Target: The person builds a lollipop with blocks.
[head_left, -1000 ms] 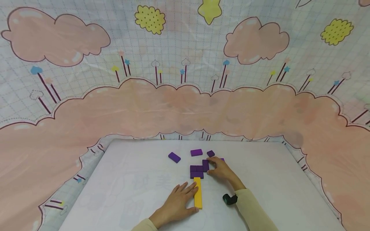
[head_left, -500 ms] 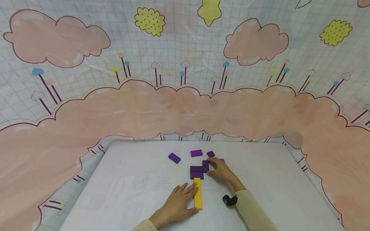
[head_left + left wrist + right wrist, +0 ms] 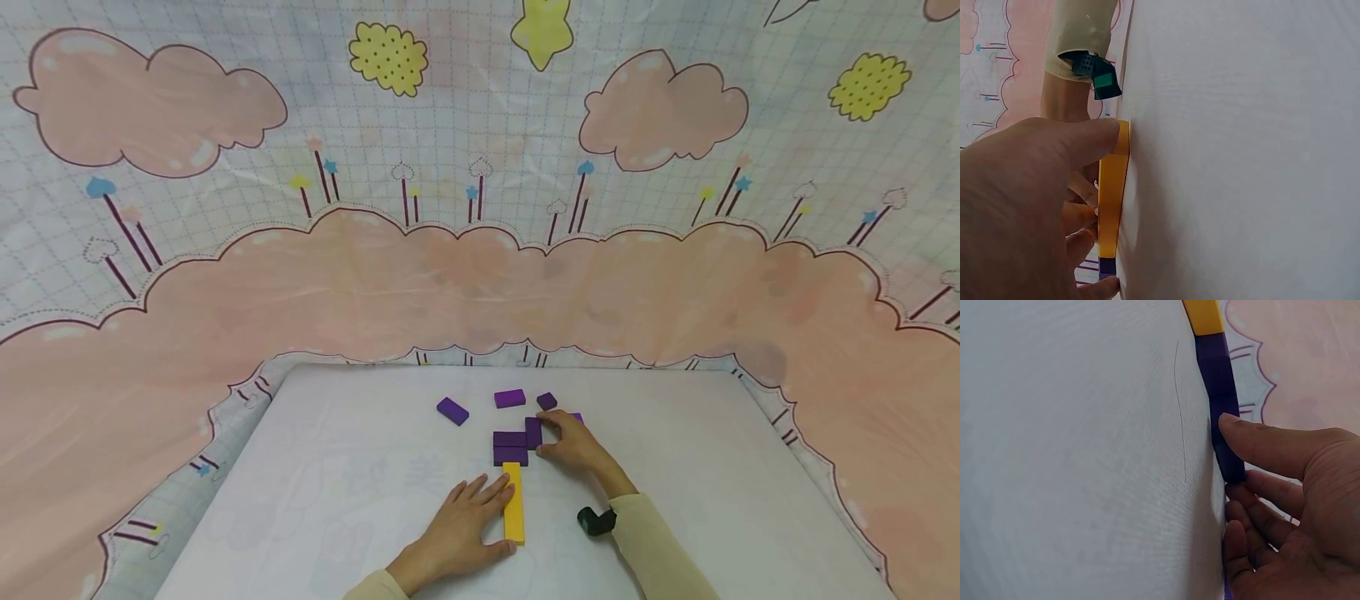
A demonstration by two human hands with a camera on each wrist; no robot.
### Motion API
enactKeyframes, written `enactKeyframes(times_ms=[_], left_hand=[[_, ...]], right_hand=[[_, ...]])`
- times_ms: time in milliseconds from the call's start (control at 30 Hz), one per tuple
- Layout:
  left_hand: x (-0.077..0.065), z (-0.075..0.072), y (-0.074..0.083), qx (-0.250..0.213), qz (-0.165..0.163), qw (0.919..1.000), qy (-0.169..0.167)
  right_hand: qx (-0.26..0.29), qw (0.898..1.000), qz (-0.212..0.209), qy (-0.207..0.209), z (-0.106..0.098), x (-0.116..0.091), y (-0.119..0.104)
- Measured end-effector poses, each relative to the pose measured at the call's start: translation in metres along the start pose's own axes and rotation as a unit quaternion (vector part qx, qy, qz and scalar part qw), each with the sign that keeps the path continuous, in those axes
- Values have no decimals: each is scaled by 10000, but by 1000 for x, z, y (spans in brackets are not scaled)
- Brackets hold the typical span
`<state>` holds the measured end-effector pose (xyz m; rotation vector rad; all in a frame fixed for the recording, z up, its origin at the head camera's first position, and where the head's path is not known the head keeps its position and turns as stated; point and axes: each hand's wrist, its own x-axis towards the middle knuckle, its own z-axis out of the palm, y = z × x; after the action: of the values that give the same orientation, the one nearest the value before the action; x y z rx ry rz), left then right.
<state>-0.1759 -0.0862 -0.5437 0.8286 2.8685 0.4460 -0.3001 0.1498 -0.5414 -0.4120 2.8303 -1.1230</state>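
Note:
My left hand (image 3: 461, 529) spans a long yellow block (image 3: 513, 517) lying flat, thumb at its near end and fingertips by its far end. In the left wrist view the thumb presses the end of that yellow block (image 3: 1113, 194). Two purple blocks (image 3: 510, 448) lie crosswise, one behind the other, at the yellow block's far end. To their right, my right hand (image 3: 573, 442) pinches an upright-lying purple block (image 3: 533, 433) by its two ends between thumb and fingers. Seen from the right wrist, the thumb rests on the dark purple block (image 3: 1229, 447) at the end of the row.
Farther back on the white table (image 3: 337, 467) lie loose purple blocks: a slanted one (image 3: 453, 411), a level one (image 3: 510, 398) and a small one (image 3: 547, 401). Another purple piece (image 3: 577, 416) shows partly behind my right hand. A dark wrist device (image 3: 596, 521) sits at my right cuff.

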Motion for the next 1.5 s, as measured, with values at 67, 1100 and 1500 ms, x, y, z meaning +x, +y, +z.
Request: enactKeyframes(times_ms=[67,1100,1500], left_hand=[[-1,0,0,-44,20,10000,46],[-3,-38,-32,-980,-677,9598,2540],[8,-49,-59,-1211,-818,9423,3013]], right_hand=[[17,10000,22,6,0,0,0],[3,10000,78,7,3,-4,1],[41,9997,214,-59,4,-5,0]])
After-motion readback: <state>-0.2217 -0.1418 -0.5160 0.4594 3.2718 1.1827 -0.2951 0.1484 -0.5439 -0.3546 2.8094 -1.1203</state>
